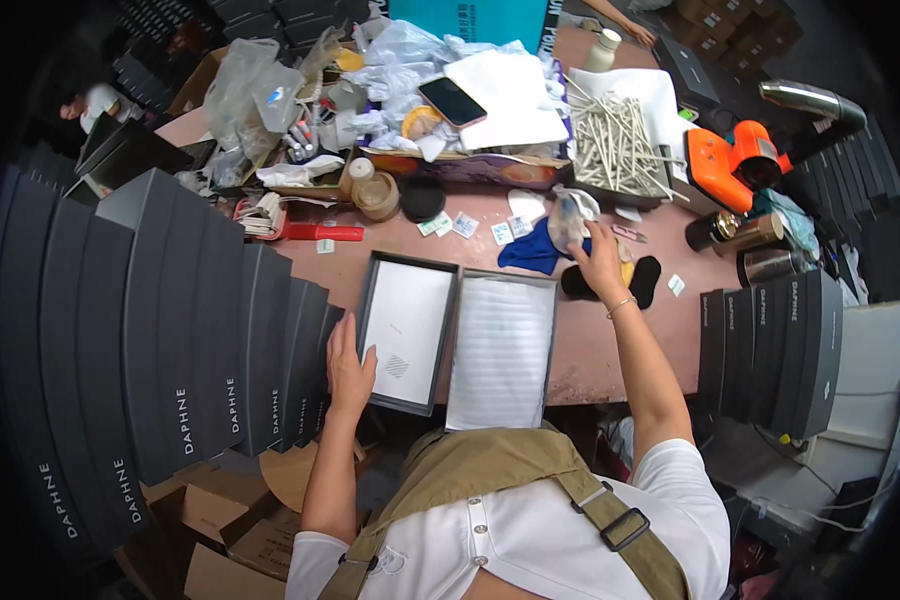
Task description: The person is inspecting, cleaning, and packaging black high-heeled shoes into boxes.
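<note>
Side by side at the table's near edge are a shallow dark box part with a white inside (406, 318) and a box topped with white wrapping sheet (502, 345). My left hand (350, 368) rests at the left rim of the white-lined part, its fingers stretched out and holding nothing. Farther right, my right hand (600, 262) has its bent fingers on a small clear plastic bag (567, 222); what is in the bag is unclear. Beside that hand lie a blue cloth (532, 250) and a dark sole-shaped piece (647, 280).
Tall stacks of dark boxes flank me, left (160, 330) and right (770, 345). Across the back are a carton of crumpled paper (400, 60) with a phone (452, 101), a tray of pale sticks (615, 140), an orange tool (735, 160), a jar (375, 197) and metal cups (750, 235).
</note>
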The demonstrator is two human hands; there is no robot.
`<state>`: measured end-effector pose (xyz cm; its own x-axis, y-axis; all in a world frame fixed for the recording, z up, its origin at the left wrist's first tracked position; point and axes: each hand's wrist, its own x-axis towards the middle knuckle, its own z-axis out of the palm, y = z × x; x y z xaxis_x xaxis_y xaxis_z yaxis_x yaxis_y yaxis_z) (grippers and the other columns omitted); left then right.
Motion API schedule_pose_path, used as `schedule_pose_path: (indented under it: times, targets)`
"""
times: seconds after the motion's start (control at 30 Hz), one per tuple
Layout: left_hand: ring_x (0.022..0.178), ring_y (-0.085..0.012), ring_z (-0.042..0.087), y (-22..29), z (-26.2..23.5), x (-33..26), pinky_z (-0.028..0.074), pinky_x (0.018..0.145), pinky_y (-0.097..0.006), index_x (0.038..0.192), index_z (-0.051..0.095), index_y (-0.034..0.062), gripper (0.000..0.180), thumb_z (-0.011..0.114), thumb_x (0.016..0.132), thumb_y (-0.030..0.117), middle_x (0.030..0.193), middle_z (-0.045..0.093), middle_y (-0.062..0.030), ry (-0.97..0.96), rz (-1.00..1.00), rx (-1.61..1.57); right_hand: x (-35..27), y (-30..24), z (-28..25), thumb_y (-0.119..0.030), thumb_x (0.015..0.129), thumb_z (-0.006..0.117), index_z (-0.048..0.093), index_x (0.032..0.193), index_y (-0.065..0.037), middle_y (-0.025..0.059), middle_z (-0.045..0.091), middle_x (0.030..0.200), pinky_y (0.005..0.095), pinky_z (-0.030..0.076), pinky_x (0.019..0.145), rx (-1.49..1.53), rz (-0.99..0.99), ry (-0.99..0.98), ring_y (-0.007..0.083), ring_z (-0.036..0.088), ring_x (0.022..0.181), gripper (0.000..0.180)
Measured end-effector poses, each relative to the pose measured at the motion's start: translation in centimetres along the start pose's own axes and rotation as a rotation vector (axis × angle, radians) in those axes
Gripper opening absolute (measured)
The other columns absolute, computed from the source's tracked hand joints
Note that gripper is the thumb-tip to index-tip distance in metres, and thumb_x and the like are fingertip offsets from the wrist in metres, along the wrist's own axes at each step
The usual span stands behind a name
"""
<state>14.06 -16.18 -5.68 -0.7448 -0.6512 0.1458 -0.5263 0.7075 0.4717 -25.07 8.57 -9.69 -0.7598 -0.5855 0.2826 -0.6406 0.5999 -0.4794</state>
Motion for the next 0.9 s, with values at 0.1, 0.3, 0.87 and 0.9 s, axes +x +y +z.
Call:
schedule_pose_path:
  times: [0.1,0.3,0.87,0.9]
  targets:
    - [0.116,-0.0381,0.051,5.5,1.1,1.2,0.041,0.099,-0.040,0.128,0.050,-0.0013,0.051,0.066,0.082,0.015,0.126,0.053,-0.0239,-0.198,0.049,-0.357,-3.8,-7.5,-4.3,-0.030,0.071,0.078,0.056,0.120,-0.003,0.0198,0.056,0.115,0.0459,0.045,0.089,0.135,0.117,-0.476,0.0382,0.053,0.109,0.060]
    - [0.084,-0.0310,0.063,12.3,3.5,-2.9,0.051,0.075,-0.036,0.097,0.064,-0.0022,0.029,0.067,0.084,0.024,0.092,0.065,-0.0164,-0.875,0.388,-0.570,-14.6,-11.4,-2.2,-0.018,0.075,0.072,0.059,0.098,-0.004,0.0154,0.059,0.107,0.0462,0.046,0.082,-0.260,-0.230,-0.247,0.0348,0.056,0.104,0.030]
    - [0.129,-0.0317,0.040,8.6,8.4,-5.8,0.035,0.104,-0.037,0.135,0.040,-0.0003,0.056,0.059,0.089,0.024,0.138,0.042,-0.0223,-0.573,-0.290,-0.679,-15.0,-24.7,-6.9,-0.009,0.087,0.061,0.058,0.116,-0.001,0.0161,0.064,0.106,0.0358,0.051,0.085,0.793,0.108,-0.448,0.0241,0.064,0.099,0.030]
    - [0.128,-0.0308,0.043,6.9,7.7,-4.3,0.035,0.104,-0.034,0.137,0.038,-0.0028,0.058,0.058,0.091,0.026,0.137,0.044,-0.0234,-0.696,-0.517,-0.510,-16.1,-21.9,-6.1,-0.011,0.085,0.064,0.054,0.121,0.002,0.0197,0.062,0.106,0.0373,0.050,0.085,0.649,0.223,-0.392,0.0278,0.063,0.099,0.039]
